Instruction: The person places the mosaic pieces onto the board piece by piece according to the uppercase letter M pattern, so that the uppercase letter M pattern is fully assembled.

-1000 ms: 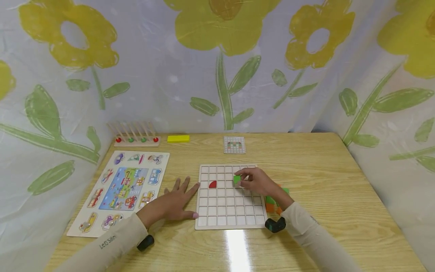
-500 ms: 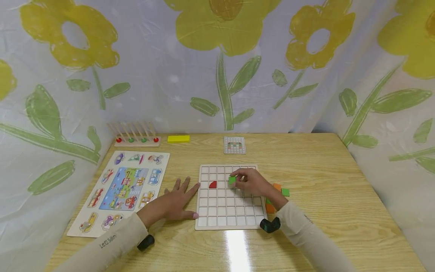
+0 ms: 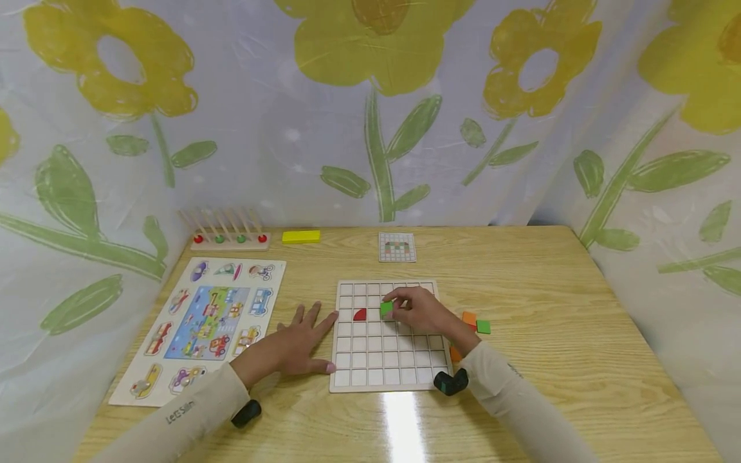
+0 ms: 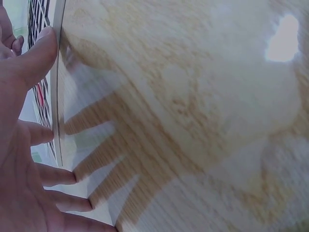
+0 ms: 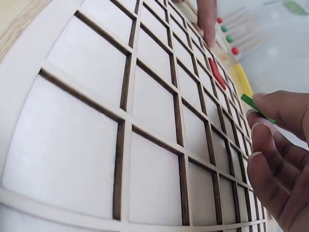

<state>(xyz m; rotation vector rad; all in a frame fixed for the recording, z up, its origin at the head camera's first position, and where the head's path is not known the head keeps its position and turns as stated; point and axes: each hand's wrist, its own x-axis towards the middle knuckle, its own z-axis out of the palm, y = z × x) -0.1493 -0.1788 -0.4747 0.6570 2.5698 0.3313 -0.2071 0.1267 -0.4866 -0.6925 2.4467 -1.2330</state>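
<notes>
A wooden grid board (image 3: 360,360) lies on the table, with a red quarter-circle piece (image 3: 360,314) in one of its cells near the left side. My right hand (image 3: 421,310) pinches a green square tile (image 3: 386,310) between thumb and fingers over the board, right of the red piece. In the right wrist view the green tile (image 5: 258,108) is tilted and held above the grid. My left hand (image 3: 298,344) rests at the board's left edge with fingers spread, its thumb and index fingertips touching that edge.
Orange and green tiles (image 3: 483,326) lie right of the board, partly hidden by the right forearm. A small pattern card (image 3: 397,247) is behind the board. A vehicle puzzle (image 3: 272,270) lies left; a yellow block (image 3: 301,237) and a pegged bead stand (image 3: 231,245) are at the back.
My right hand has moved left across the board with the green tile, closer to the red piece. More of the tiles at the right show. My left hand has stayed put.
</notes>
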